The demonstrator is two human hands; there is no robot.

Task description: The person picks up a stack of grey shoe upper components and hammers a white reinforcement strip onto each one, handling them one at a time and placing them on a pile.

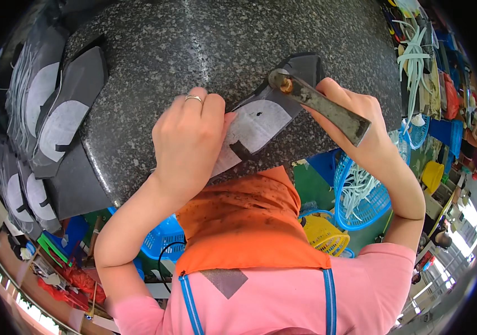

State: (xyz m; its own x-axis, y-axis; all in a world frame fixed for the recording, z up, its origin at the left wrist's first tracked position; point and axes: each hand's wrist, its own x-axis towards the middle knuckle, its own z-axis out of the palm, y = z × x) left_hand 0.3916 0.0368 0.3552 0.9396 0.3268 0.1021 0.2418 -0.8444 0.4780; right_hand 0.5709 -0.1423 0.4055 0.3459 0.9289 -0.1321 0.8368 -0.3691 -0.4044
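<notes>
- The speckled dark stone tabletop spans the upper middle; its hard, flat face probably gives firm backing under the work.
- An orange apron, marked with dark smudges, covers the person's front below the table edge, presumably to shield the pink shirt.
- At the left, similar dark panels with pale patches lie overlapping in piles, likely kept off to one side so the middle has room.
- A blue mesh basket sits below the table's right edge, its raised wall keeping loose pale strips together.
- One dark panel, pale patch up, lies slantwise on the table between the hands, within reach of both.
- The left hand is bent over the panel's near left part, seemingly steadying it; whether it pinches or only presses, I cannot tell.
- The right hand is closed under the hammer, apparently gripping its hidden handle; the hammer's round face hangs over the panel's far end.
- A ring circles a left finger.
</notes>
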